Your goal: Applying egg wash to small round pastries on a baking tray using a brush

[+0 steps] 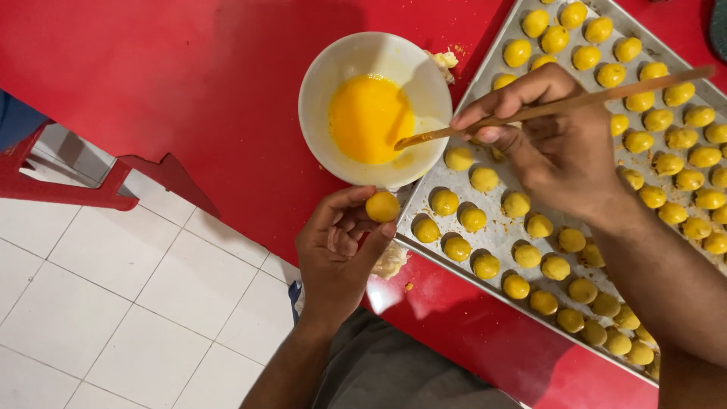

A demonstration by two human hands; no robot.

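A person's left hand (338,244) is pinching a small yellow dough ball (382,206) between thumb and fingertips, fingers closed snugly around it, just below the rim of a white bowl (322,72). The right hand (556,148) is gripping a thin wooden brush (560,104), fingers clamped on its handle, its tip dipping into the beaten egg yolk (369,117) pooling in that bowl, directly above the held ball. To the right of both grips, a metal baking tray (500,236) is carrying rows of similar yellow balls, all resting on a red table (189,83) above a white tiled floor (113,295).
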